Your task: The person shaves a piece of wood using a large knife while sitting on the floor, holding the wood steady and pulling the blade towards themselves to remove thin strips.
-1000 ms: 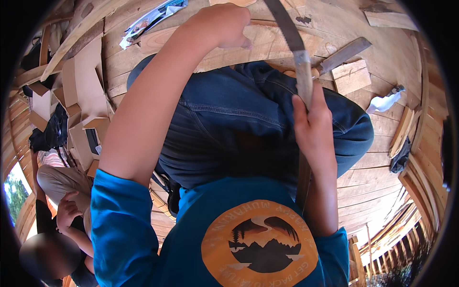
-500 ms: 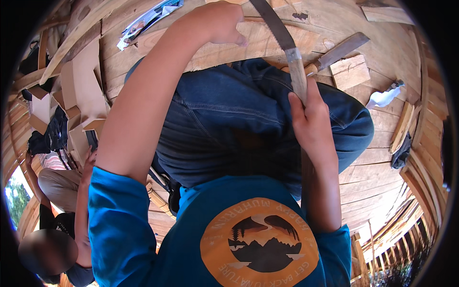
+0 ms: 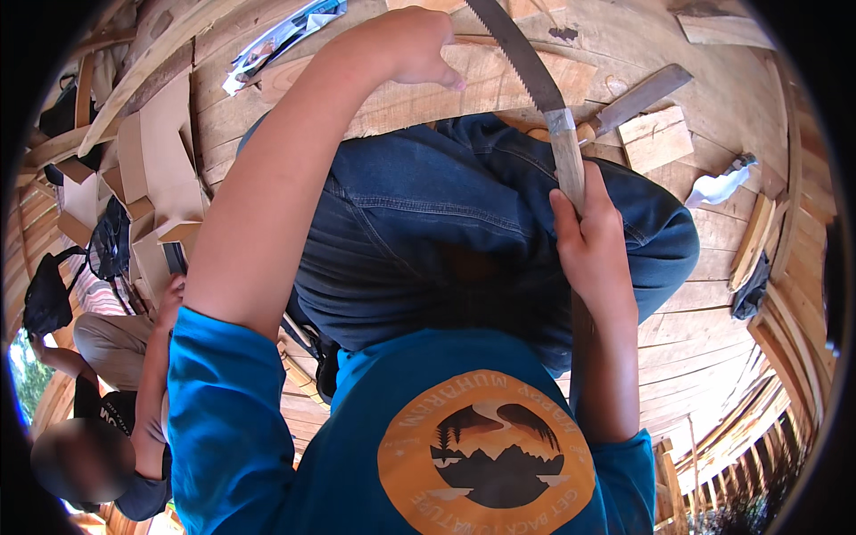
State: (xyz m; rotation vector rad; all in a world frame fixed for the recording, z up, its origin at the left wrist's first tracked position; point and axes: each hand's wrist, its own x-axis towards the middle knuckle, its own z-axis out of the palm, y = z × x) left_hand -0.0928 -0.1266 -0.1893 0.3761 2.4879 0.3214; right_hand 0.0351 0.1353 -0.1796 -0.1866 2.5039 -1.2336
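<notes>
My right hand [image 3: 595, 248] is closed around the wooden handle of a curved hand saw [image 3: 522, 59]. Its toothed blade rises away from me and runs out of the top of the view. My left arm reaches forward, and my left hand [image 3: 417, 46] is over a wooden plank [image 3: 481, 82] lying across in front of my legs. The left thumb sticks out to the right, apart from the saw. The other left fingers are hidden, so whether they touch or grip the plank does not show.
A broad-bladed machete [image 3: 644, 98] and a wood block [image 3: 655, 139] lie right of the saw. White plastic [image 3: 720, 185] is farther right. Opened cardboard boxes [image 3: 160, 147] stand at left, near a seated co-worker [image 3: 116, 348] holding a black bag [image 3: 49, 294].
My right hand and the saw have shifted slightly right and toward me, baring more blade teeth. My left hand stays nearly still. At left, the co-worker has brought the black bag outward.
</notes>
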